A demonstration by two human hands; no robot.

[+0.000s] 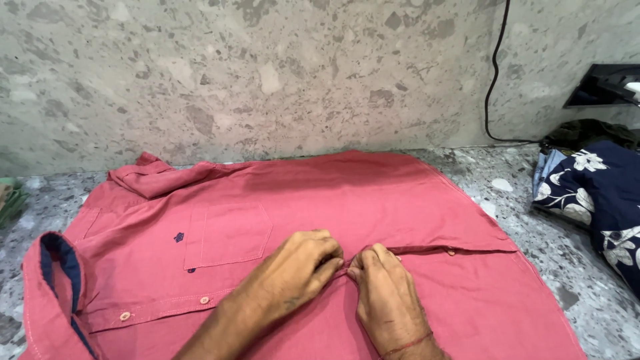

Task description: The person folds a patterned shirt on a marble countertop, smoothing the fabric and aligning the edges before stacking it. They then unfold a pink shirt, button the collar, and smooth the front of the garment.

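Red shirt (373,193) lies flat on counter (580,293), long axis left-right, collar (57,280) pointing left; left hand (297,270) and right hand (387,293) together, pinching its placket.

Matt red cloth on speckled stone

The red shirt (347,200) is a matt woven cloth with visible stitching and small glossy buttons (125,316); its collar (57,267) has a navy lining. The countertop (573,280) and wall (267,73) are smooth, speckled grey stone. The navy floral cloth (600,193) looks soft; the black cable (493,73) looks smooth.
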